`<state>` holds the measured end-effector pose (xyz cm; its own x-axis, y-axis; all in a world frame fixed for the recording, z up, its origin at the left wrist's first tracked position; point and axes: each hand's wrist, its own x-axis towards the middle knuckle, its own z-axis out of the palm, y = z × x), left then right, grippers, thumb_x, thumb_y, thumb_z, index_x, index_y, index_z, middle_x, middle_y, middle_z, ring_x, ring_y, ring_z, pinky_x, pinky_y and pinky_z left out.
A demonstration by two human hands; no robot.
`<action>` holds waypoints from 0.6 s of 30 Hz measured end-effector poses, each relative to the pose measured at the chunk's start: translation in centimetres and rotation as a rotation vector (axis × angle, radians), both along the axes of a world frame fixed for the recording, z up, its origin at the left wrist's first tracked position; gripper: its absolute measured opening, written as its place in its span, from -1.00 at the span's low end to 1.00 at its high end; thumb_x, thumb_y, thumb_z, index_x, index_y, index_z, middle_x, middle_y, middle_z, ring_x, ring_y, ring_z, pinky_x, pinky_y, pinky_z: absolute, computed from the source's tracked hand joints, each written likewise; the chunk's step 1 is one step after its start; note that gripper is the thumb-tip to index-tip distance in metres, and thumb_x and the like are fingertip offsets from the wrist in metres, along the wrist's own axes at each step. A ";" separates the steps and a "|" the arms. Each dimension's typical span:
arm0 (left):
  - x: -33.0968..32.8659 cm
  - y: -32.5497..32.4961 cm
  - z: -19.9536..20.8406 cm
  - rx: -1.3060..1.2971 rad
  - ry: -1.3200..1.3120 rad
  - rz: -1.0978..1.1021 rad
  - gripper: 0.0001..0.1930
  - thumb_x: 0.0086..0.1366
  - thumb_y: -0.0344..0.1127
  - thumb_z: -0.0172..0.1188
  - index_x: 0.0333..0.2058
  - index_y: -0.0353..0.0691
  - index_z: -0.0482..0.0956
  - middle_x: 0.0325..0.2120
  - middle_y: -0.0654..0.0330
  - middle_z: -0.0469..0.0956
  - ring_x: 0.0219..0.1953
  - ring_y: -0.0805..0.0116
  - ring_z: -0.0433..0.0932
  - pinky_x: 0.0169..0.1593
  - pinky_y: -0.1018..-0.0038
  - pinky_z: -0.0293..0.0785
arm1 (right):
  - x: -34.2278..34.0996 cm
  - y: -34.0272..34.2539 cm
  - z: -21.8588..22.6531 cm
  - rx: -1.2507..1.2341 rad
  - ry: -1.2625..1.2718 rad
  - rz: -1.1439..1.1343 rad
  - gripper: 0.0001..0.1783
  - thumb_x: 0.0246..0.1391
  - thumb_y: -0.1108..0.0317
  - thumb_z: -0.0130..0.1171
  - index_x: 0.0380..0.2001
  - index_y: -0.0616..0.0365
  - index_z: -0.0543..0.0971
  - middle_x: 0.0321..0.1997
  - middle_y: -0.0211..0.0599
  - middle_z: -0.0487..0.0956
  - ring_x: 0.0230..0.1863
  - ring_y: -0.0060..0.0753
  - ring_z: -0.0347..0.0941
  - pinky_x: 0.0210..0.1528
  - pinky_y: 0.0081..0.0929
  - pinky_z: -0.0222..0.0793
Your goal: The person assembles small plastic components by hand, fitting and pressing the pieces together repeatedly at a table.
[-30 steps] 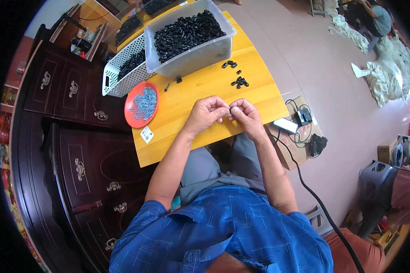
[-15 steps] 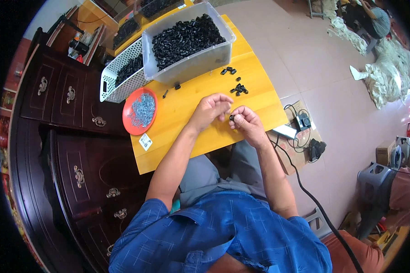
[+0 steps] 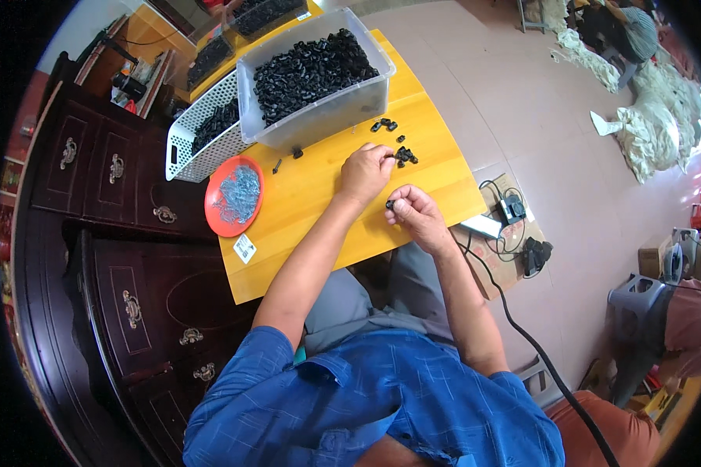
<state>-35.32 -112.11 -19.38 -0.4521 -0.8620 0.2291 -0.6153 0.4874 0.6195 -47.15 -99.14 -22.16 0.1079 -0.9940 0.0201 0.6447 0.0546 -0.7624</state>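
My right hand pinches a small black plastic part between thumb and fingertips, above the near part of the yellow table. My left hand is farther out, its fingers curled together at the left edge of a small pile of black plastic parts. Whatever lies between its fingertips is too small to make out. Just beyond that pile sit a single black part and a little group of them.
A clear plastic bin full of black parts stands at the back, with a white perforated basket beside it. At the left, a red plate holds silver screw-like pieces. Dark drawers flank the table; a black cable runs at the right.
My left hand has moved away from my right hand, forward to the pile of black parts, and its fingers have curled in. My right hand keeps its black part, nearly in place.
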 end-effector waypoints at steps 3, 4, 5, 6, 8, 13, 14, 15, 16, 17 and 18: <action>0.4 0.2 -0.4 -0.089 0.026 -0.012 -0.86 0.20 -0.30 0.26 -0.28 -0.16 0.63 -0.38 0.08 0.60 -0.31 0.04 0.61 -0.21 0.17 0.54 | 0.0 -0.1 0.0 -0.007 0.007 -0.004 -0.83 0.34 0.32 0.12 -0.10 0.16 0.47 -0.27 -0.43 0.57 -0.24 -0.62 0.48 -0.10 -0.59 0.43; 0.6 0.4 -0.6 -0.090 0.019 0.004 -0.87 0.20 -0.32 0.25 -0.29 -0.19 0.60 -0.38 0.07 0.60 -0.30 0.01 0.60 -0.20 0.16 0.54 | 0.0 -0.1 0.0 0.000 0.015 -0.003 -0.83 0.34 0.33 0.12 -0.11 0.16 0.47 -0.27 -0.43 0.57 -0.24 -0.62 0.48 -0.10 -0.59 0.43; 0.9 0.7 -0.9 -0.094 0.014 0.022 -0.88 0.20 -0.35 0.24 -0.31 -0.21 0.57 -0.38 0.05 0.59 -0.29 -0.01 0.59 -0.19 0.15 0.53 | 0.0 -0.1 0.0 -0.006 0.019 -0.003 -0.83 0.34 0.33 0.12 -0.11 0.16 0.47 -0.27 -0.43 0.57 -0.24 -0.62 0.48 -0.10 -0.59 0.43; 1.3 0.9 -1.1 -0.097 0.015 0.022 -0.88 0.20 -0.35 0.24 -0.31 -0.21 0.57 -0.38 0.05 0.59 -0.29 -0.01 0.59 -0.19 0.15 0.53 | 0.1 -0.1 0.0 -0.003 0.013 -0.013 -0.84 0.34 0.33 0.11 -0.11 0.16 0.48 -0.27 -0.43 0.57 -0.25 -0.61 0.48 -0.10 -0.59 0.43; 2.4 1.5 -1.5 -0.195 0.162 0.035 -0.88 0.24 -0.39 0.23 -0.27 -0.26 0.52 -0.41 0.09 0.60 -0.39 0.13 0.62 -0.28 0.25 0.56 | 0.3 0.1 0.1 -0.003 0.007 -0.016 -0.84 0.34 0.33 0.11 -0.11 0.16 0.48 -0.28 -0.43 0.56 -0.25 -0.61 0.47 -0.11 -0.59 0.43; 7.4 3.9 -1.7 0.380 0.696 0.072 -0.91 0.37 -0.38 0.16 -0.27 -0.28 0.51 -0.44 0.26 0.59 -0.51 0.57 0.53 -0.42 0.60 0.51 | 0.7 -0.1 0.5 0.019 0.091 -0.062 -0.86 0.35 0.33 0.08 -0.15 0.16 0.49 -0.30 -0.45 0.56 -0.29 -0.62 0.45 -0.13 -0.59 0.40; 8.7 4.5 -1.6 0.489 0.688 0.066 -0.92 0.38 -0.39 0.15 -0.22 -0.26 0.51 -0.41 0.26 0.58 -0.49 0.57 0.54 -0.38 0.61 0.51 | 0.8 -0.1 0.7 0.016 0.125 -0.067 -0.87 0.35 0.33 0.08 -0.16 0.16 0.50 -0.31 -0.45 0.55 -0.29 -0.63 0.45 -0.15 -0.61 0.39; 9.9 5.2 -1.5 0.598 0.679 0.060 -0.91 0.40 -0.39 0.13 -0.18 -0.25 0.51 -0.39 0.25 0.58 -0.46 0.57 0.54 -0.35 0.62 0.51 | 1.2 -0.2 0.9 0.031 0.130 -0.055 -0.87 0.35 0.33 0.08 -0.16 0.16 0.50 -0.31 -0.45 0.55 -0.29 -0.63 0.45 -0.15 -0.61 0.39; 10.8 5.8 -1.3 0.595 0.683 0.073 -0.91 0.40 -0.39 0.13 -0.18 -0.25 0.51 -0.39 0.25 0.58 -0.46 0.57 0.54 -0.35 0.62 0.51 | 1.5 -0.3 1.1 0.022 0.173 -0.053 -0.86 0.35 0.32 0.08 -0.17 0.16 0.50 -0.31 -0.45 0.56 -0.30 -0.63 0.45 -0.15 -0.62 0.39; 11.7 6.4 -1.2 0.649 0.744 0.070 -0.90 0.40 -0.39 0.14 -0.17 -0.24 0.52 -0.39 0.25 0.59 -0.45 0.56 0.55 -0.34 0.61 0.51 | 1.9 -0.3 1.3 0.016 0.222 -0.056 -0.86 0.35 0.32 0.09 -0.17 0.16 0.51 -0.31 -0.45 0.56 -0.30 -0.63 0.45 -0.16 -0.63 0.39; 12.5 6.9 -1.0 0.705 0.811 0.066 -0.89 0.39 -0.38 0.15 -0.16 -0.24 0.52 -0.39 0.25 0.60 -0.45 0.56 0.55 -0.33 0.61 0.51 | 2.4 -0.3 1.4 0.019 0.205 -0.064 -0.85 0.35 0.31 0.09 -0.17 0.16 0.51 -0.31 -0.44 0.57 -0.30 -0.64 0.45 -0.17 -0.64 0.39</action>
<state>-22.86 -105.17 -20.40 -0.3369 -0.9341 -0.1180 0.0934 -0.1579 0.9830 -44.71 -99.44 -20.71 0.0441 -0.9989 -0.0142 0.4789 0.0336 -0.8772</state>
